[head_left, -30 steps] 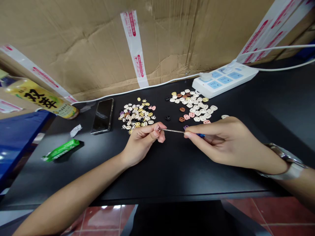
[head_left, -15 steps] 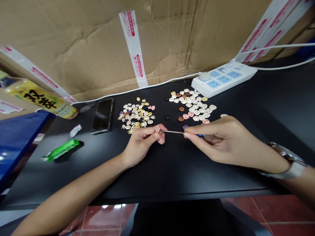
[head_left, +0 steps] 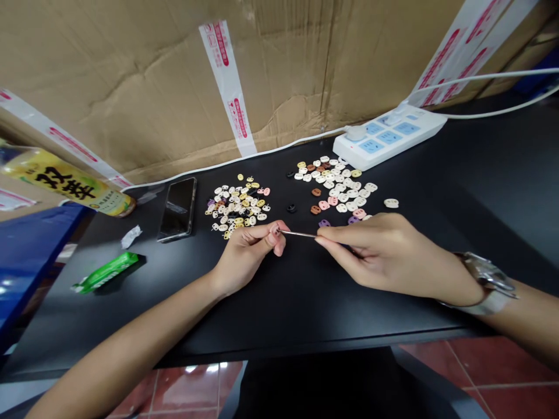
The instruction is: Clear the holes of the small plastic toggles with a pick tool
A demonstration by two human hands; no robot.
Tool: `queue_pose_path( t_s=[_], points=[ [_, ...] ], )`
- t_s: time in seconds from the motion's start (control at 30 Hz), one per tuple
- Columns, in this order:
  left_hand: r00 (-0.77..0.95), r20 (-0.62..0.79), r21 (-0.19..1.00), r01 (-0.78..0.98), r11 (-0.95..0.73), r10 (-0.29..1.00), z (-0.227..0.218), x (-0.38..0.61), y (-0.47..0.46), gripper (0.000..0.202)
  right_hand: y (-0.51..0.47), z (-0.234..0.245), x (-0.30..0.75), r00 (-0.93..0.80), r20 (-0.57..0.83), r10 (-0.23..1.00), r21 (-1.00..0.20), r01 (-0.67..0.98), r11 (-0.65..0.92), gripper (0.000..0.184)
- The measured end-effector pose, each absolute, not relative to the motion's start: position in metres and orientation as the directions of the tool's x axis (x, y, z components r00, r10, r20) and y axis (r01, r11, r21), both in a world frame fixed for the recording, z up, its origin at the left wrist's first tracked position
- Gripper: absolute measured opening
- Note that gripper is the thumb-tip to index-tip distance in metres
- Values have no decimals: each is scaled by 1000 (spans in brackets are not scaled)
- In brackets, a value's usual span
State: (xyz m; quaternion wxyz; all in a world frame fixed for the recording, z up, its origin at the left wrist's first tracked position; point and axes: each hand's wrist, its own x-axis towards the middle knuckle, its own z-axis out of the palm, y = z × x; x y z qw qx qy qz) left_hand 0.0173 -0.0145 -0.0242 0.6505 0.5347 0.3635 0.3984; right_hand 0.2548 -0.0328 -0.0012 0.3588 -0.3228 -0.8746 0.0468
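My left hand (head_left: 250, 251) pinches a small pale pink button-like piece (head_left: 275, 230) between thumb and forefinger; most of it is covered by the fingertips. A thin metal tool (head_left: 298, 234) reaches from my right hand (head_left: 381, 259) to that piece, its tip touching or almost touching it. Thumb and forefinger of my right hand grip the tool, and its handle is hidden in the palm. Beyond my left hand lies a pile of small two-holed pieces (head_left: 238, 210) in white, yellow, black and pink. A looser group of similar pieces (head_left: 345, 185) spreads beyond my right hand.
On the black table (head_left: 283, 308) stand or lie a white power strip (head_left: 388, 138) with a cable, a phone (head_left: 177, 208), a green wrapped packet (head_left: 107, 272), a crumpled white scrap (head_left: 131, 236) and a yellow-labelled bottle (head_left: 65, 181). Taped cardboard (head_left: 166, 81) rises behind.
The view has shifted slightly, so most things sit a little further left. My right hand has moved closer to my left, and less of the tool shows between them. Both grips are unchanged.
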Motion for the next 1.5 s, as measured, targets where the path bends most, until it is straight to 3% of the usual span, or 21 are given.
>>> queue_pose_path(
  t_s=[0.13, 0.17, 0.23, 0.33, 0.4, 0.43, 0.57, 0.63, 0.73, 0.87, 0.97, 1.07, 1.17, 1.27, 1.33, 1.4, 1.5],
  points=[
    [411, -57, 971, -187, 146, 910, -25, 17, -13, 20, -34, -9, 253, -665, 609, 432, 30, 564, 825, 18],
    [414, -56, 969, -196, 148, 909, -25, 17, -13, 18, -34, -9, 253, -680, 607, 410, 66, 558, 827, 19],
    [412, -45, 969, -203, 140, 910, -25, 17, -13, 18, -33, -8, 252, -645, 611, 459, -36, 557, 830, 19],
    [395, -37, 975, -188, 120, 918, -24, 18, -13, 21, -34, -4, 248, -514, 506, 693, -432, 544, 719, 24],
    [374, -40, 974, -193, 120, 927, -24, 19, -13, 22, -38, -3, 242, -453, 425, 784, -570, 539, 620, 29],
    [366, -41, 972, -203, 122, 930, -23, 19, -13, 22, -41, -3, 239, -430, 431, 793, -571, 550, 609, 30],
    [340, -36, 965, -234, 121, 940, -23, 20, -12, 18, -51, -7, 232, -459, 608, 648, -303, 620, 724, 22],
    [332, -39, 964, -237, 124, 943, -23, 20, -12, 18, -52, -8, 232, -480, 628, 613, -260, 613, 746, 21],
    [318, -27, 970, -219, 101, 948, -24, 21, -12, 19, -50, -5, 234, -424, 590, 687, -414, 572, 708, 19],
    [279, -3, 983, -178, 54, 960, -25, 21, -14, 21, -47, -2, 230, -315, 371, 873, -747, 457, 483, 25],
    [256, -8, 985, -164, 51, 967, -26, 21, -15, 21, -47, -3, 227, -290, 323, 901, -803, 420, 423, 28],
    [255, -9, 986, -158, 51, 967, -26, 21, -15, 22, -46, -4, 227, -327, 473, 819, -667, 475, 574, 24],
    [269, -8, 987, -152, 51, 963, -25, 21, -14, 23, -46, -6, 231, -419, 607, 675, -415, 557, 720, 20],
    [286, -7, 987, -154, 53, 958, -24, 21, -14, 29, -45, -8, 236, -571, 622, 535, -105, 617, 780, 23],
    [294, -2, 987, -152, 48, 956, -25, 20, -14, 30, -42, -9, 240, -643, 601, 474, 31, 611, 791, 25],
    [306, 9, 990, -139, 36, 952, -26, 19, -15, 29, -36, -6, 245, -630, 585, 510, -63, 592, 804, 23],
    [331, 22, 995, -99, 11, 943, -27, 19, -15, 30, -27, -1, 248, -520, 442, 731, -538, 499, 680, 25]
  ],
)
